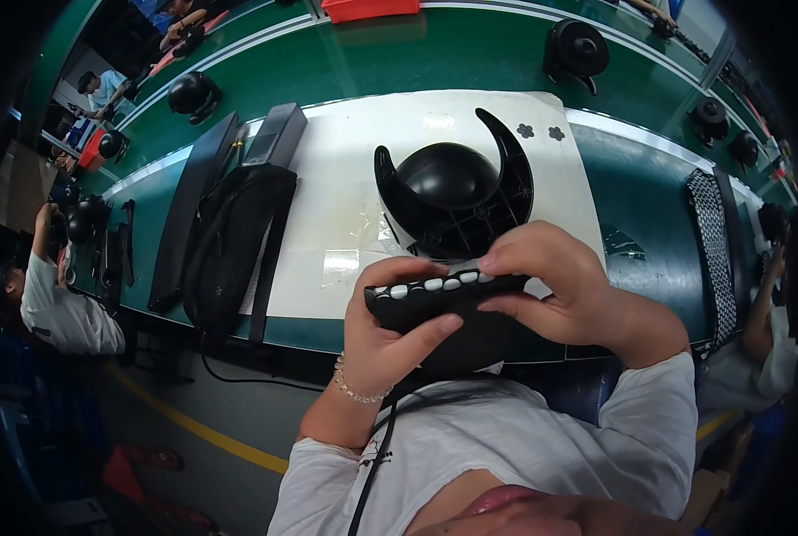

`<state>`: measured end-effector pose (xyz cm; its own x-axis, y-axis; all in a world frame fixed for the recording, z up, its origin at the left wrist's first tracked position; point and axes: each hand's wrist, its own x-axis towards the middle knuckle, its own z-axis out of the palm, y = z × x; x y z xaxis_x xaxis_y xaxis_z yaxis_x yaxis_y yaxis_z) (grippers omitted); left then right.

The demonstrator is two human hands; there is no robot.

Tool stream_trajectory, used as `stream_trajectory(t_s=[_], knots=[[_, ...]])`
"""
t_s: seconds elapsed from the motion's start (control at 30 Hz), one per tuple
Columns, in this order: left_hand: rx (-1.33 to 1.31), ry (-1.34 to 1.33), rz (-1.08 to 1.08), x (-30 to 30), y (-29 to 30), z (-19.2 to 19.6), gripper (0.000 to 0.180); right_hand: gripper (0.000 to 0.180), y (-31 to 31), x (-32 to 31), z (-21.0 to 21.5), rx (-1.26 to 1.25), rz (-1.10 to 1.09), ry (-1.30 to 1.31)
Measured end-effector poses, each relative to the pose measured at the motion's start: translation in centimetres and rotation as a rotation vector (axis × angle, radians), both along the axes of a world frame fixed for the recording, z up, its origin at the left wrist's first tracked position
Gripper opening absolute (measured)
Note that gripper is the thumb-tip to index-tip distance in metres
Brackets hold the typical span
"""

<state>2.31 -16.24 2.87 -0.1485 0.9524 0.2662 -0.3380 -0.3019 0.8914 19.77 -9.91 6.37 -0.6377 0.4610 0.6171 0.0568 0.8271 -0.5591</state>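
Between my hands, close to my body, is a black curved part [426,304] with a row of several white, tooth-like pieces along its upper edge. My left hand [383,308] grips its left end, thumb across the near side. At the other end my right hand [555,281] pinches the upper edge between thumb and fingers. Just beyond my hands, a glossy black dome [444,174] sits in a black crescent-shaped part [511,170] with two upright horns. Both rest on a white sheet [327,214]. My fingers hide parts of the held piece.
Left of the sheet lie a black soft bag [234,241] and a grey box [276,134]. A checkered strip [714,250] lies at right. Black round assemblies [576,49] stand on the green conveyor [453,54] beyond, near a red bin [368,9]. Co-workers [64,308] sit at both sides.
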Motion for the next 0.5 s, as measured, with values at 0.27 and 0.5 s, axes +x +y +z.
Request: stream_trajectory(t_s=[0.27,0.5], knots=[[-0.035,0.198,0.01,-1.2,-0.3,-1.2,0.011,0.024,-0.2,0.5,1.4,-0.242,-0.097,-0.172],[0.099,0.338,0.081,-1.5,-0.1,-1.2,0.012,0.015,0.1,0.9,1.2,0.181,-0.141,-0.105]])
